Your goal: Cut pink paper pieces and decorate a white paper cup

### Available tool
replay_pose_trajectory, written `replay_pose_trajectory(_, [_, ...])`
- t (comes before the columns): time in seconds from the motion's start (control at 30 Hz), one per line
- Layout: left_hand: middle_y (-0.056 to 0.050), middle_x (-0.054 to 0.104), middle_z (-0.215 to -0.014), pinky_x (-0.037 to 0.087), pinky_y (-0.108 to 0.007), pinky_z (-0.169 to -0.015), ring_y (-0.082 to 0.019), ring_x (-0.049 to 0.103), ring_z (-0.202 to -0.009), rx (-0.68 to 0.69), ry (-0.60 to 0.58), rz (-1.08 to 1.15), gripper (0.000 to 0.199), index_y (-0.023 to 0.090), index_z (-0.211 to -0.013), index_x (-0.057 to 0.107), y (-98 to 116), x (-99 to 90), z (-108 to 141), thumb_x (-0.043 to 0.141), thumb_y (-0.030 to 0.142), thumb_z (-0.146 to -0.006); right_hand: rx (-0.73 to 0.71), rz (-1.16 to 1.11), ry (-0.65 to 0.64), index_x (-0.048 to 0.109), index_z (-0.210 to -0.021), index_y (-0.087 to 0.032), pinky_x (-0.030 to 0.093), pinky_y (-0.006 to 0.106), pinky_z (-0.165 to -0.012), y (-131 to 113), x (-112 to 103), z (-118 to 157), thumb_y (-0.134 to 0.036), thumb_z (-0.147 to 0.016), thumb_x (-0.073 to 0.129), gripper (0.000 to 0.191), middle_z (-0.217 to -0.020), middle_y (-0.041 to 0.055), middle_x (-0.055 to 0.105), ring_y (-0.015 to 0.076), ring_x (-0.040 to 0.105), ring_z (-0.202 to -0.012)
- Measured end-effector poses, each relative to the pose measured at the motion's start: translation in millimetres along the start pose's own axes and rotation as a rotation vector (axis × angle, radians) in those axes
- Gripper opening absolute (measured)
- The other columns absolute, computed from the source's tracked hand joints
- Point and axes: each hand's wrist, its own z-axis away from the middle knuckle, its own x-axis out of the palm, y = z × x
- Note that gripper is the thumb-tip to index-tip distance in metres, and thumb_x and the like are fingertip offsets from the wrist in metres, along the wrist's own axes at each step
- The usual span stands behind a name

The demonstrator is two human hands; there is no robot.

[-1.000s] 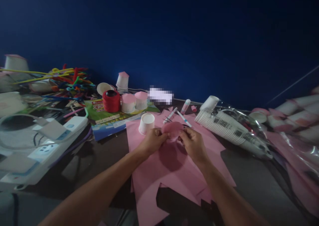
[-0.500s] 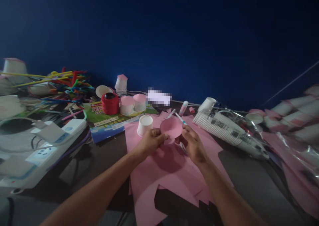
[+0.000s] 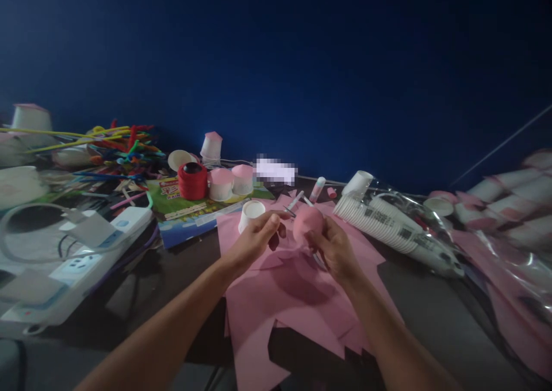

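My right hand (image 3: pixel 334 244) grips a round pink paper disc (image 3: pixel 307 224) between thumb and fingers. A thin metal blade tip (image 3: pixel 290 211), apparently of scissors, pokes out left of the disc; a pale loop, perhaps their handle, shows below my right hand. My left hand (image 3: pixel 267 230) is just left of the disc, apart from it, fingers loosely bent with nothing visible in them. Behind it a white paper cup (image 3: pixel 250 213) stands upside down, partly hidden. Both hands are over cut pink paper sheets (image 3: pixel 259 305).
Left are a white power strip (image 3: pixel 81 264), colourful pipe cleaners (image 3: pixel 129 141) and a red thread spool (image 3: pixel 192 181). Pink-topped cups (image 3: pixel 221 185) stand on a printed packet. A glue stick (image 3: pixel 318 188) and its pink cap lie behind. Bagged stacked cups (image 3: pixel 383 224) are on the right.
The pink disc has moved slightly right and tilted, now held by my right hand alone. My left hand has let go of it. The blade tip has come into sight.
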Motion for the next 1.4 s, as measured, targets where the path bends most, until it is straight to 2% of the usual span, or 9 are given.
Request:
replay_pose_trajectory(0.13, [-0.007,0.061,-0.096,0.045,-0.027,-0.065,-0.011,0.054,-0.066,-0.018,-0.193,0.152,0.071,0.021,-0.137,0.051,2,-1.5,4,0.062,0.061,-0.079,0.072,-0.168,-0.121,0.057,-0.102,-0.022,0.04,0.021,-0.045,-7,10,5,-0.037,-0.066,0.081,0.046,-0.07,-0.0045,0.055,0.0082,0.045,-0.051])
replay_pose_trajectory(0.3, [-0.01,0.061,-0.114,0.048,-0.028,-0.07,-0.017,0.06,-0.084,-0.101,-0.455,0.205,0.083,0.029,-0.143,0.044,9,0.1,8,0.081,0.039,-0.069,0.107,-0.27,-0.243,0.057,-0.093,-0.022,0.04,0.019,-0.044,-7,17,10,-0.034,-0.066,0.081,0.038,-0.071,-0.0042,0.054,0.009,0.049,-0.054])
replay_pose_trajectory(0.4, [-0.01,0.064,-0.107,0.049,-0.027,-0.07,-0.02,0.061,-0.09,-0.102,-0.446,0.168,0.076,0.025,-0.139,0.047,11,1.8,8,0.079,0.033,-0.071,0.102,-0.277,-0.281,0.057,-0.098,-0.022,0.041,0.021,-0.045,-2,19,11,-0.032,-0.069,0.08,0.038,-0.073,-0.0042,0.057,0.0089,0.05,-0.052])
replay_pose_trajectory(0.77, [-0.005,0.063,-0.071,0.049,-0.027,-0.06,-0.014,0.06,-0.062,-0.054,-0.309,0.213,0.039,0.011,-0.102,0.061,6,2.1,5,0.074,0.037,-0.077,0.073,-0.316,-0.383,0.061,-0.099,-0.021,0.038,0.024,-0.052,-10,20,16,-0.035,-0.072,0.076,0.033,-0.069,-0.0021,0.06,0.0117,0.053,-0.054])
replay_pose_trajectory(0.97, [0.0,0.062,-0.067,0.045,-0.02,-0.046,-0.008,0.053,-0.049,0.096,-0.037,0.44,0.037,0.014,-0.09,0.065,16,-14.9,0,0.082,0.039,-0.067,-0.019,-0.45,-0.316,0.053,-0.122,-0.022,0.036,0.026,-0.053,-6,0,3,-0.04,-0.072,0.074,0.057,-0.07,-0.0008,0.062,0.0128,0.048,-0.056])
replay_pose_trajectory(1.07, [0.001,0.061,-0.064,0.046,-0.019,-0.047,-0.009,0.055,-0.052,0.22,0.244,0.538,0.037,0.016,-0.072,0.06,28,-33.0,-6,0.085,0.041,-0.061,-0.028,-0.448,-0.253,0.055,-0.117,-0.022,0.038,0.026,-0.054,-12,-6,0,-0.042,-0.072,0.073,0.053,-0.067,-0.002,0.058,0.0131,0.046,-0.055])
replay_pose_trajectory(1.17, [0.002,0.061,-0.069,0.048,-0.019,-0.052,-0.009,0.057,-0.059,0.241,0.491,0.619,0.032,0.017,-0.07,0.056,36,-47.9,-15,0.081,0.037,-0.065,-0.02,-0.43,-0.232,0.056,-0.114,-0.023,0.038,0.027,-0.053,-16,-8,-1,-0.043,-0.071,0.073,0.05,-0.067,-0.0025,0.057,0.0131,0.046,-0.055])
replay_pose_trajectory(1.3, [0.002,0.056,-0.064,0.038,-0.017,-0.043,-0.008,0.051,-0.054,0.227,0.718,0.498,0.024,0.017,-0.068,0.055,33,-59.1,-25,0.074,0.031,-0.065,-0.014,-0.419,-0.229,0.058,-0.115,-0.022,0.039,0.026,-0.055,-11,-10,-1,-0.041,-0.071,0.074,0.05,-0.071,-0.0013,0.06,0.0126,0.047,-0.057])
replay_pose_trajectory(1.4, [0.003,0.056,-0.061,0.033,-0.018,-0.041,-0.007,0.047,-0.049,0.201,0.796,0.416,0.018,0.015,-0.071,0.059,22,-66.1,-29,0.07,0.025,-0.061,-0.009,-0.425,-0.228,0.058,-0.115,-0.021,0.038,0.025,-0.056,-6,-12,-3,-0.04,-0.071,0.074,0.05,-0.072,-0.0008,0.062,0.0119,0.048,-0.057])
